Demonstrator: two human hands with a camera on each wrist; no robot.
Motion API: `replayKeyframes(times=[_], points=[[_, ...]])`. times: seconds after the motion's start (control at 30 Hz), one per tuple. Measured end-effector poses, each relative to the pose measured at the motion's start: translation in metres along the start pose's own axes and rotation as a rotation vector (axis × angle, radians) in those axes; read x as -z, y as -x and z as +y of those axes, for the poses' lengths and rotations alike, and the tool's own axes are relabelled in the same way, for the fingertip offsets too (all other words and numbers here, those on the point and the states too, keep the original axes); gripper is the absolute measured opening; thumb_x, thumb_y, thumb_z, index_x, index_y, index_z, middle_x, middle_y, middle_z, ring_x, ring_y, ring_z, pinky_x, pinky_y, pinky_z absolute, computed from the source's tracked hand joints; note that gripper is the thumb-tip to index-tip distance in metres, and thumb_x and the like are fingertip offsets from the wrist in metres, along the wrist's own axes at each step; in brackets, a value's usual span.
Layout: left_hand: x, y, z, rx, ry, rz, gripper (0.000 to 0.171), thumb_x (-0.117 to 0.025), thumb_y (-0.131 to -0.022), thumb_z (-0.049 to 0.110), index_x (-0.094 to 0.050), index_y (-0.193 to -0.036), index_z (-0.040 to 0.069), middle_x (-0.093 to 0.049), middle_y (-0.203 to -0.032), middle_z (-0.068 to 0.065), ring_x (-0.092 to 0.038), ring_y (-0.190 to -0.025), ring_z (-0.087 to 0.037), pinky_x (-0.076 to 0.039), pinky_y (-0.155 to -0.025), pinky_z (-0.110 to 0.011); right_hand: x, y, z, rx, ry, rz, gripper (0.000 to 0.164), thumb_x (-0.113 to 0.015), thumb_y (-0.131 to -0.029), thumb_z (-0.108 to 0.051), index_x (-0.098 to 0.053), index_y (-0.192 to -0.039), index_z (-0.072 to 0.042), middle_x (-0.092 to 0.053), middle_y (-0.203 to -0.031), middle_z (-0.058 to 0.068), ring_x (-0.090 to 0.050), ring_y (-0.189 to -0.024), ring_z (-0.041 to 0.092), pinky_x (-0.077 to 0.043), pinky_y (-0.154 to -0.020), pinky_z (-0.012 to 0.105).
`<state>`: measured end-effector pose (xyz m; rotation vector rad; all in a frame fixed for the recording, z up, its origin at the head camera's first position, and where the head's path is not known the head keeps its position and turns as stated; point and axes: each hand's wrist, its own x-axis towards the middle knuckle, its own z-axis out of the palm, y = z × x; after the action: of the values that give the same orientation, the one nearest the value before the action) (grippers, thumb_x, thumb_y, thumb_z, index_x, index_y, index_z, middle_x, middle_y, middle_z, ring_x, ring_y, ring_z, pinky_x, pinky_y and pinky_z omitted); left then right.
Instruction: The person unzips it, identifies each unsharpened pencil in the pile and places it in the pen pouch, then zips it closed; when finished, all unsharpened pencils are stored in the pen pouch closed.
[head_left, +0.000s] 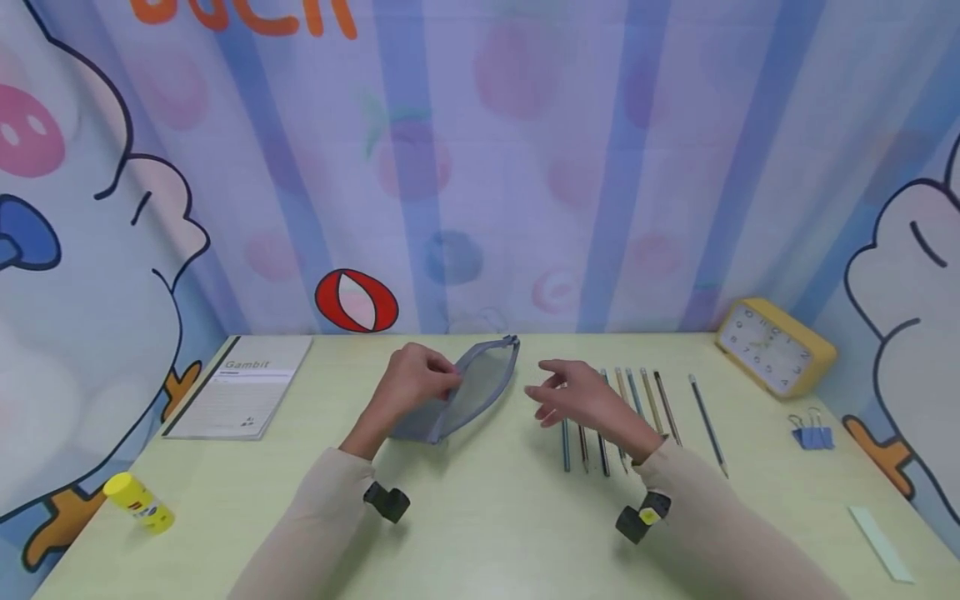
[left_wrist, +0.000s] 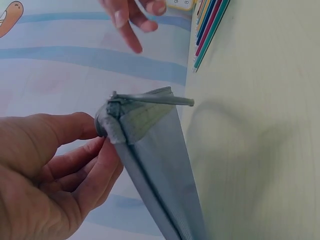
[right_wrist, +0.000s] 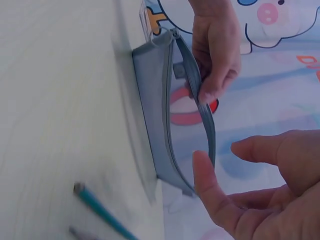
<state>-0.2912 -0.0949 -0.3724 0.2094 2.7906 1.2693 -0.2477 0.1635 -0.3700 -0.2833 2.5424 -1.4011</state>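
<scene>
A grey-blue mesh zipper pouch (head_left: 480, 385) stands on the table with its top gaping. My left hand (head_left: 416, 379) pinches one edge of the pouch's opening between thumb and fingers; the left wrist view shows the same grip on the pouch (left_wrist: 155, 165). To the right of the pouch my right hand (head_left: 577, 396) hovers with fingers spread and nothing in them. Beneath and beside that hand lies a row of several pencils (head_left: 566, 442), partly hidden by the hand and forearm. One dark pencil (head_left: 708, 425) lies apart at the row's right.
A notepad (head_left: 240, 387) lies at the back left, with a yellow glue stick (head_left: 140, 502) nearer the front. On the right are a yellow alarm clock (head_left: 776, 346), blue binder clips (head_left: 812, 435) and a pale green strip (head_left: 881, 543). A printed curtain hangs behind the table.
</scene>
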Motion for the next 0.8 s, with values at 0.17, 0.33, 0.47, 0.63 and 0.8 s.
replayKeyframes(times=[0.17,0.33,0.47,0.63,0.8], points=[[0.001,0.000,0.000,0.012,-0.009,0.000,0.013,-0.078,-0.087,0.020,-0.080,-0.092,0.009,-0.077,-0.086,-0.005,-0.072,-0.067,-0.011,-0.058,-0.077,-0.032,0.024,0.014,0.015,-0.008,0.057,0.017,0.067,-0.061,-0.101,-0.027,-0.034,-0.155,0.000,-0.064,-0.117,0.024,-0.072,-0.084,0.026,-0.061,-0.075,0.042],[0.002,0.001,0.002,0.026,-0.014,0.003,0.013,-0.078,-0.087,0.021,-0.080,-0.094,0.009,-0.077,-0.088,-0.005,-0.072,-0.068,-0.012,-0.059,-0.080,-0.034,0.052,0.026,0.028,-0.014,0.096,0.057,0.065,-0.058,-0.102,-0.025,-0.033,-0.156,-0.001,-0.062,-0.121,0.023,-0.070,-0.087,0.025,-0.060,-0.077,0.042],[0.003,0.000,0.002,0.028,-0.014,0.004,0.014,-0.078,-0.088,0.021,-0.080,-0.095,0.010,-0.076,-0.089,-0.005,-0.072,-0.069,-0.013,-0.059,-0.082,-0.035,0.074,0.033,0.039,-0.037,0.134,0.071,0.069,-0.059,-0.101,-0.023,-0.027,-0.157,0.001,-0.059,-0.126,0.027,-0.070,-0.088,0.026,-0.059,-0.080,0.044],[0.002,-0.002,-0.001,0.035,-0.015,-0.002,0.014,-0.077,-0.088,0.021,-0.080,-0.094,0.010,-0.076,-0.088,-0.005,-0.072,-0.069,-0.013,-0.059,-0.082,-0.035,0.092,0.036,0.054,-0.100,0.251,0.076,0.076,-0.063,-0.098,-0.021,-0.022,-0.156,0.007,-0.056,-0.128,0.033,-0.071,-0.080,0.027,-0.058,-0.080,0.044],[0.001,-0.003,-0.001,0.032,-0.010,0.003,0.013,-0.077,-0.088,0.020,-0.080,-0.094,0.009,-0.077,-0.087,-0.005,-0.072,-0.068,-0.012,-0.059,-0.081,-0.035,0.100,0.034,0.067,-0.121,0.366,0.049,0.076,-0.065,-0.095,-0.013,-0.023,-0.153,0.012,-0.056,-0.124,0.036,-0.071,-0.077,0.028,-0.058,-0.074,0.042]])
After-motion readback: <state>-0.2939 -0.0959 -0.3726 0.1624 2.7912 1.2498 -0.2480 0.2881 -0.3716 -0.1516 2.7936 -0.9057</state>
